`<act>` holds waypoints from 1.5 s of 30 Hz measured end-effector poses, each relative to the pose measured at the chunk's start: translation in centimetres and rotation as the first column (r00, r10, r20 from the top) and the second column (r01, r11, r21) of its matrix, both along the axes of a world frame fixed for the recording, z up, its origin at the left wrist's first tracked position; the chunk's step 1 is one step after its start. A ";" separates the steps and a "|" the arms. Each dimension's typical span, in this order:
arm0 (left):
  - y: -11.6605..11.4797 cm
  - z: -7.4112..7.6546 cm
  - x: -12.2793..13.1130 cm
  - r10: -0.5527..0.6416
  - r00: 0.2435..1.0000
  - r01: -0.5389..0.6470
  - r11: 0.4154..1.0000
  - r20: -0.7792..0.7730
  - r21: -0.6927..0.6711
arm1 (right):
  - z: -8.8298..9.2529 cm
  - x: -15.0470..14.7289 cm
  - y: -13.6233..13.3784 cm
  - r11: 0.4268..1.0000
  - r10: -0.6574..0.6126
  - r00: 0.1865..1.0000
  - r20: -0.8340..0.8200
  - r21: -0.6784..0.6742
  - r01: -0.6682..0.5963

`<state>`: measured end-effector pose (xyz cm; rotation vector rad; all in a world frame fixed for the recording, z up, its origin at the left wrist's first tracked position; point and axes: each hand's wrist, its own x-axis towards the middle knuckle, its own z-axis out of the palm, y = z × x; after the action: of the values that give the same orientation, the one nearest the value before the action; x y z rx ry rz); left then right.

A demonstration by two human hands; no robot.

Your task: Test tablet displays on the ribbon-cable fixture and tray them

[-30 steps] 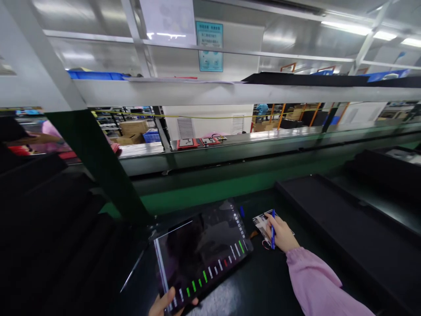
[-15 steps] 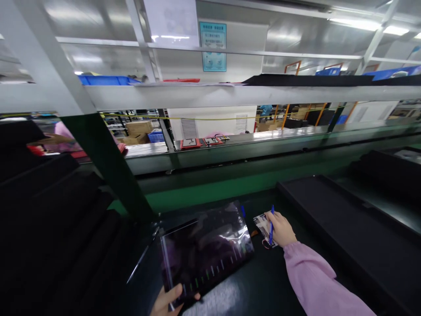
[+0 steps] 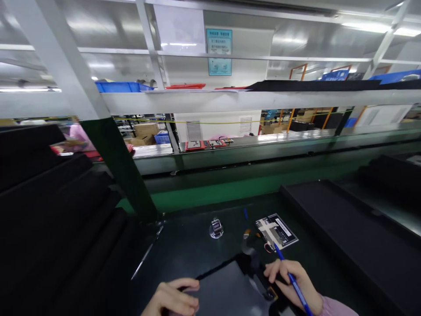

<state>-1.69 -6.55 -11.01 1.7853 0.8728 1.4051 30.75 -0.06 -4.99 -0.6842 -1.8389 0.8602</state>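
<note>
A flat screen panel (image 3: 226,287) lies low in front of me, its grey back up and its lower part cut off by the frame edge. My left hand (image 3: 176,298) grips its left edge. At the panel's right side, my right hand (image 3: 291,278) holds a blue pen (image 3: 297,290) while its fingertips touch the dark edge. A dark flex cable (image 3: 251,252) curls up from the panel's top right corner. Beyond my right hand lies a flat, labelled battery-like part (image 3: 278,231) with pale tape and a thin red wire.
A small metal tally counter (image 3: 216,227) stands on the dark bench. Stacked black foam trays (image 3: 42,219) rise at the left, beside a green post (image 3: 121,171). A black tray (image 3: 342,232) lies at the right. A thin metallic rod (image 3: 147,253) rests left of centre.
The panel has turned from its glossy face to its grey back and come lower, uncovering the counter. My right hand, with the pen, has moved from the taped part to the panel's edge.
</note>
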 end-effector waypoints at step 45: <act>8.7 5.4 6.2 0.339 0.505 -0.298 0.932 -0.794 0.209 | -3.5 -3.5 0.8 0.822 -0.453 0.892 -0.008 -0.393 0.413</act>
<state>4.54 2.13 -5.61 2.4451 1.7452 0.6863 27.27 0.77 -8.46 -1.2305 -1.3466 0.9287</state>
